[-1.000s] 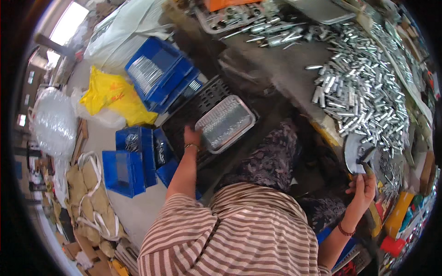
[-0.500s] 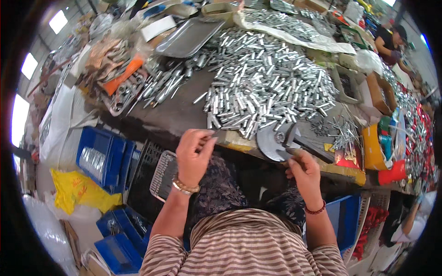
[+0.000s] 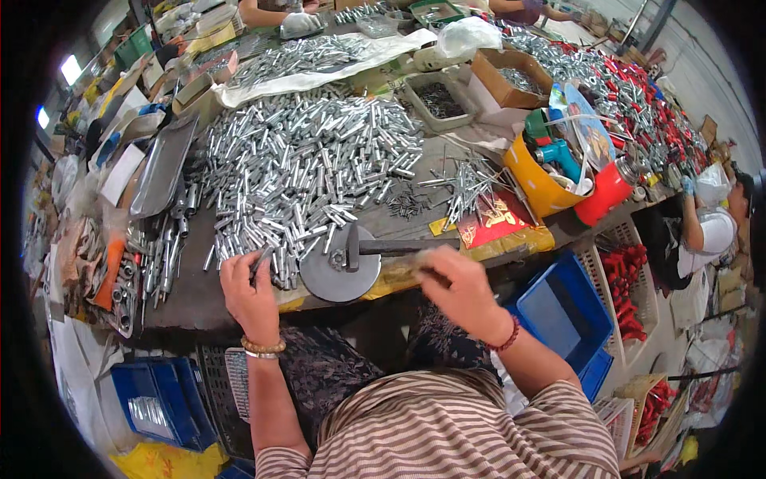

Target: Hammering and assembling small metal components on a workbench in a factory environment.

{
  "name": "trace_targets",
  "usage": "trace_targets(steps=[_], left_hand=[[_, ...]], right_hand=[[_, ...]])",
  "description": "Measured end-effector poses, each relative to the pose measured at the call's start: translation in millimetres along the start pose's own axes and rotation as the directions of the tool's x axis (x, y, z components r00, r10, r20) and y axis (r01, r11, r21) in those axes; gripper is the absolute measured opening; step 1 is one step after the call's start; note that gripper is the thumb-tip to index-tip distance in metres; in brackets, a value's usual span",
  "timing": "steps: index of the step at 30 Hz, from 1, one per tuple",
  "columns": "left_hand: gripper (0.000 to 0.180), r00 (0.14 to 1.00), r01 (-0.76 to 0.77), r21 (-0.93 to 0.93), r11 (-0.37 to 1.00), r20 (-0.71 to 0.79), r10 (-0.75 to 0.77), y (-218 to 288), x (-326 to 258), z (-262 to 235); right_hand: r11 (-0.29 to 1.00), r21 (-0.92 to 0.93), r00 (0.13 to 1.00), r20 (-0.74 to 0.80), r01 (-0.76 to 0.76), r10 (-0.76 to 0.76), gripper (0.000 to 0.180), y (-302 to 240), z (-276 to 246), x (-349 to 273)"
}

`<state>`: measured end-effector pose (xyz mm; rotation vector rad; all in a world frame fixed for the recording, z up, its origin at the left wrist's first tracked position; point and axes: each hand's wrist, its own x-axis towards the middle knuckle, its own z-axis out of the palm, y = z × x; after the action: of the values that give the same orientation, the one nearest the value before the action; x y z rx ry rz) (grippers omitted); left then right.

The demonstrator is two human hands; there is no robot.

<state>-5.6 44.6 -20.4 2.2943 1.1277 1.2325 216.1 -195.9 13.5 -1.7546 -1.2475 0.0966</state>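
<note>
My left hand (image 3: 252, 297) is at the bench edge, against the near left side of a heap of silver metal tubes (image 3: 319, 156). Its thumb and fingers are pinched around a small metal piece (image 3: 260, 262), mostly covered by the fingers. My right hand (image 3: 467, 294), smeared by motion, hovers by the end of the hammer handle; its fingers curl, and whether they hold anything cannot be made out. Between the hands, a round grey metal plate (image 3: 339, 279) lies at the bench edge. A hammer (image 3: 391, 247) rests with its head over this plate and its handle pointing right.
Thin rods (image 3: 471, 185) lie by a red packet (image 3: 499, 219). A yellow container (image 3: 542, 180) of tools stands to the right. Blue trays (image 3: 566, 311) sit below the bench; wrenches and sockets (image 3: 163, 259) lie left. A co-worker's gloved hand (image 3: 301, 24) shows across the bench.
The view has swung to the right, so the bench things sit further left. My left hand has come up to the tube heap. The right hand has moved to the hammer handle's end.
</note>
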Motion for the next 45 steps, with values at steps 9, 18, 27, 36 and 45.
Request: trace_targets(steps=[9,18,27,36,45], left_hand=[[0.014,0.996,-0.027,-0.115,0.993,-0.086,0.017,14,-13,-2],[0.018,0.950,-0.141,-0.238,0.961,0.241,0.199,50,-27,-7],[0.016,0.902,-0.163,-0.173,0.971,0.372,0.218,59,-20,-11],[0.013,0.899,-0.197,-0.165,0.966,0.363,0.245,58,-22,-12],[0.016,0.901,-0.211,-0.145,0.967,0.355,0.250,54,-25,-10]], right_hand=[[0.698,-0.708,0.994,0.062,0.104,-0.086,0.013,63,-33,77],[0.766,-0.540,0.934,0.270,0.348,-0.234,0.004,33,-15,84],[0.926,-0.192,0.925,0.271,0.324,-0.268,0.013,-14,48,35],[0.882,-0.267,0.915,0.228,0.388,-0.333,0.015,-10,55,34],[0.891,-0.206,0.906,0.227,0.404,-0.358,0.019,-8,57,38]])
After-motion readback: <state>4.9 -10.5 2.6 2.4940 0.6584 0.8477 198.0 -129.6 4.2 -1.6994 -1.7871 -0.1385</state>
